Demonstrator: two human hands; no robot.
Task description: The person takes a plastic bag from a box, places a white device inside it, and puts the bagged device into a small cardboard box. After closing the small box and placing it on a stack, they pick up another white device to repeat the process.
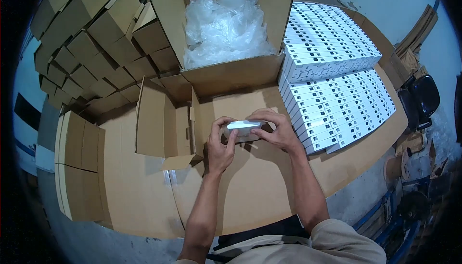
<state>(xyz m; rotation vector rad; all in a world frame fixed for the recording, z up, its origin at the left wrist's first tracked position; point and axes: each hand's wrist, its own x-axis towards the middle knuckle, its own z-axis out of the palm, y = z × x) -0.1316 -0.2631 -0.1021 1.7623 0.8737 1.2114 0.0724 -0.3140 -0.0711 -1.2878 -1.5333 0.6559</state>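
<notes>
matt brown cardboard boxes (pixel 91 38), crinkled glossy clear plastic bags (pixel 224 25)

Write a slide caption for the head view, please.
Left hand and right hand hold a wrapped item over the cardboard surface, near white boxes and an open carton of plastic bags.

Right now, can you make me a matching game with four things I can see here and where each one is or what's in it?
Things:
1. big open box
2. white boxes
3. small brown boxes
4. small packet

Places or states:
A. held between the left hand and the right hand
B. piled up at the far left
C. full of crumpled clear plastic
D. lined up in rows on the right

Pairs: 1-C, 2-D, 3-B, 4-A.
</notes>
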